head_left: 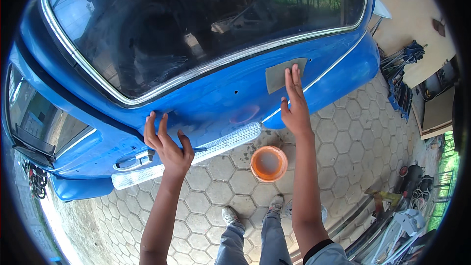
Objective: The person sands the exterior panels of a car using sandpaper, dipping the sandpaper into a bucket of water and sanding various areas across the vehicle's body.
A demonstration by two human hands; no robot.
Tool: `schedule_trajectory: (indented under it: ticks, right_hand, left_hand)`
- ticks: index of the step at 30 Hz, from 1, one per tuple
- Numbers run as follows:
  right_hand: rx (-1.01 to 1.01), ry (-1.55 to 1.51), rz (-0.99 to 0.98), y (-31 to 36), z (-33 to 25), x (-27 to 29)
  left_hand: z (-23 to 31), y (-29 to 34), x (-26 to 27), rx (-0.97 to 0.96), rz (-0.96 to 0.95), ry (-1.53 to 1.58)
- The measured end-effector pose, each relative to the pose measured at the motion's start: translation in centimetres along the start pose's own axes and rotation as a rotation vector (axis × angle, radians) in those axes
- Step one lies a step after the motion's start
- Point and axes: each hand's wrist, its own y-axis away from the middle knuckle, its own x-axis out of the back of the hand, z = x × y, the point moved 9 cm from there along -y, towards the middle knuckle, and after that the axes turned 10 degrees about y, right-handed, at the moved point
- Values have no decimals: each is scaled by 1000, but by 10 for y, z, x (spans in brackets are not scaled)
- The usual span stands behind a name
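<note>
A blue car's side panel point(206, 105) spreads out in front of me, below a large dark window with a chrome surround. My right hand point(297, 110) lies with its fingers stretched over a grey-brown sheet of sandpaper point(276, 79), pressing it flat to the panel near the window's lower right edge. The thumb stands away from the sheet. Further left, my left hand point(170, 149) has its fingers spread, tips at the panel near the door seam. It holds nothing. A chrome door handle point(143, 159) is just beside it.
An orange bucket point(280, 173) with cloudy liquid stands on the hexagonal paving point(211, 194) between the car and my feet. A silver textured running board point(230, 143) runs along the car's bottom. Tools and metal parts point(392, 235) lie at the lower right; more clutter point(400, 91) stands at the far right.
</note>
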Motion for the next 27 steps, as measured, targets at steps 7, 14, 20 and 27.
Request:
schedule_trajectory:
  ticks: [7, 14, 20, 27]
  right_hand:
    - [-301, -115, 158, -4, -28, -15]
    - [-455, -177, 172, -6, -48, -35]
    - [-693, -299, 295, -32, 29, -4]
    - [-637, -444, 165, 21, -41, -62]
  left_hand:
    - [-26, 29, -29, -189, -60, -216]
    - [-30, 34, -38, -241, 0, -304]
    - [-27, 34, -44, -269, 32, -330]
    - [-30, 40, -42, -303, 15, -355]
